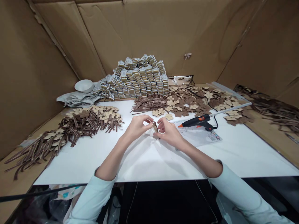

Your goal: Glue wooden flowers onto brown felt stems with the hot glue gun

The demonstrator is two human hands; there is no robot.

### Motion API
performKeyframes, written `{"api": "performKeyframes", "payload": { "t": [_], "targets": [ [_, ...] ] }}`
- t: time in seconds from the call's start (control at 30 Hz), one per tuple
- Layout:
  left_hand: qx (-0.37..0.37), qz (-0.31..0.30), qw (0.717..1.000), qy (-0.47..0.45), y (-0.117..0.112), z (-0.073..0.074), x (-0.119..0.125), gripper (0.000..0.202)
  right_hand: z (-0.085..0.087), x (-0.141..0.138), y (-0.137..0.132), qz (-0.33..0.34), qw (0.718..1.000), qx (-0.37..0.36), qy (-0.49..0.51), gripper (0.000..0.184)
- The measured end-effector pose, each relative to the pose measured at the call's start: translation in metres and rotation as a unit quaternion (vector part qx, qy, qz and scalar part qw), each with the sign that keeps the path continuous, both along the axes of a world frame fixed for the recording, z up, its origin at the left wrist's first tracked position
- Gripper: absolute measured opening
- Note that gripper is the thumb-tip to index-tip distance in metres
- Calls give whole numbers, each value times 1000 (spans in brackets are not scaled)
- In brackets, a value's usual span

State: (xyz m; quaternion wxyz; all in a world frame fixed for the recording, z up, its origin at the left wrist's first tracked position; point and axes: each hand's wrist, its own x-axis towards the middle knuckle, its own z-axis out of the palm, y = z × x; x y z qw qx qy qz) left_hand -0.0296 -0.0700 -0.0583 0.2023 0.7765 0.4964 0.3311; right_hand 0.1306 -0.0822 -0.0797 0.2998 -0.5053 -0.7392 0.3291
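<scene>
My left hand point(137, 126) and my right hand point(168, 132) meet over the middle of the white board point(233, 152). Both pinch a small brown and tan piece point(155, 127) held upright between their fingertips. Brown strips point(149, 104) lie just beyond the hands, and tan flower cut-outs point(161, 112) sit beside them. A black hot glue gun point(198, 122) with an orange tip rests to the right of my right hand, on a clear sheet point(201, 137).
Stacked wrapped packets point(140, 79) rise at the back centre. A white bowl point(84, 85) sits back left on crumpled plastic. Mixed brown strips and tan flowers point(77, 124) lie left; more flowers point(205, 99) spread back right. Cardboard walls point(149, 28) enclose the table.
</scene>
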Motion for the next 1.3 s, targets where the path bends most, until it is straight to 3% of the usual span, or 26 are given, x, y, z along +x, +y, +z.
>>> {"api": "performKeyframes", "payload": {
  "t": [0.17, 0.53, 0.6, 0.73, 0.8, 0.9, 1.07, 1.13, 1.23, 1.3],
  "targets": [
    [-2, 0, 1000, -22, -1, 2, 1, 15, 3, -2, -1, -16, 997, -34, 67, 23],
    [-13, -1, 1000, -21, -2, 1, 3, 15, 6, -1, -1, -55, 995, -41, 71, 23],
    [4, 36, 999, -12, 1, 0, 0, 14, 6, 2, 0, -42, 997, -44, 40, 26],
    [58, 225, 971, -56, 9, 0, -13, 16, 6, 8, 2, 72, 986, -152, -21, 36],
    [47, 268, 957, -103, 12, 2, -19, 19, 6, 10, 3, 69, 986, -144, -45, 36],
    [11, 230, 959, -167, 12, 5, -20, 20, 4, 10, 4, 20, 992, -86, -89, 35],
    [2, 89, 970, -228, 5, 5, -5, 21, 4, 10, 6, -29, 987, 8, -157, 18],
    [11, 48, 970, -239, 2, 4, 0, 20, 8, 9, 5, -48, 989, 62, -128, 13],
    [24, 16, 968, -248, -3, 2, 4, 16, 16, 9, 2, -65, 987, 138, -55, 23],
    [28, 9, 967, -255, -5, 2, 5, 16, 21, 9, 0, -45, 989, 139, -22, 31]
  ]
}}
